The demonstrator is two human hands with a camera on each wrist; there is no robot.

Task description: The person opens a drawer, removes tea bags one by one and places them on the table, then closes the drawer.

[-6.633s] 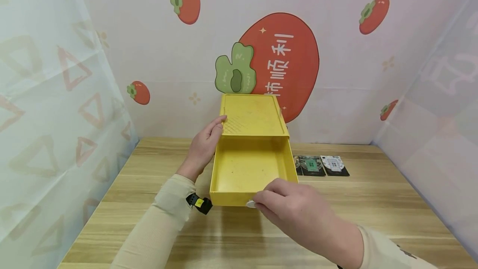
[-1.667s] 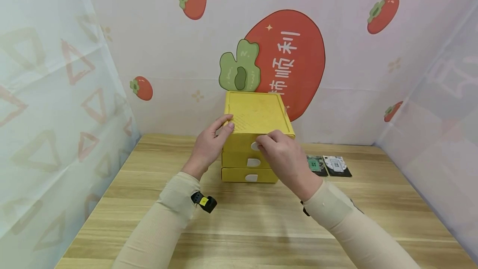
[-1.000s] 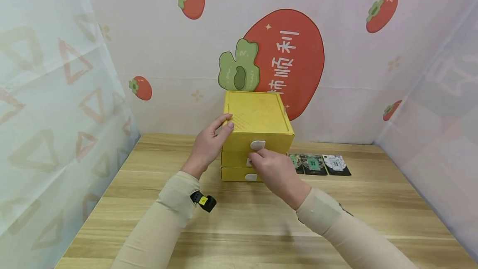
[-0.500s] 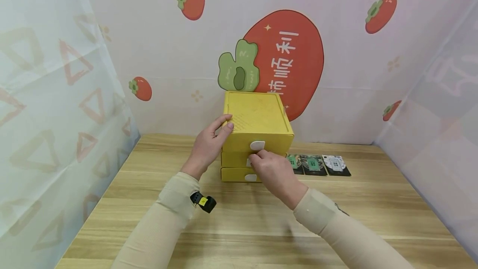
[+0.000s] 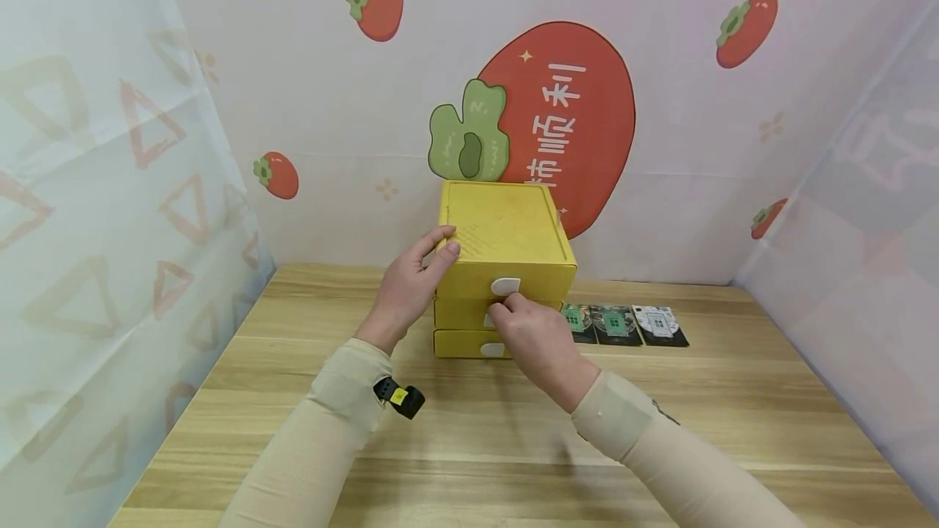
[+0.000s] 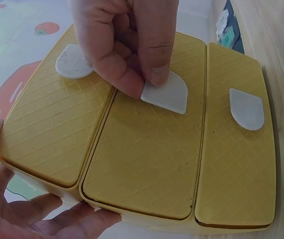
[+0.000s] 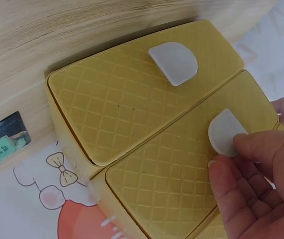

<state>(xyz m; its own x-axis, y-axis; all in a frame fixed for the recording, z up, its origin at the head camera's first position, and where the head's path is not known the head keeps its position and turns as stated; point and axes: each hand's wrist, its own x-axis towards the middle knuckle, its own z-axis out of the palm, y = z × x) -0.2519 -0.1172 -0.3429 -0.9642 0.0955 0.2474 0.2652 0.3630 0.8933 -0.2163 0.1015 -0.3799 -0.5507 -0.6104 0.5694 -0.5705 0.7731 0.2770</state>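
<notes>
A yellow drawer cabinet (image 5: 506,222) with three stacked drawers stands at the table's middle, all drawers pushed in. Each drawer front carries a white tab handle. My right hand (image 5: 539,341) pinches the middle tab (image 7: 224,133) between thumb and fingers. The top tab (image 5: 504,286) and the bottom tab (image 6: 247,109) are free. My left hand (image 5: 407,288) rests on the cabinet's upper left edge, thumb near the top front corner. In the left wrist view, its spread fingers (image 6: 72,219) lie along the cabinet's side.
Several dark cards or packets with green and white labels (image 5: 618,324) lie in a row right of the cabinet. A printed cloth (image 5: 352,96) hangs behind, with more cloth at both sides. The wooden table (image 5: 477,463) reaches toward me.
The top drawer, pulled out at first, has been pushed in. My right hand has then moved down from the top tab to the middle tab. My left hand stays on the cabinet.
</notes>
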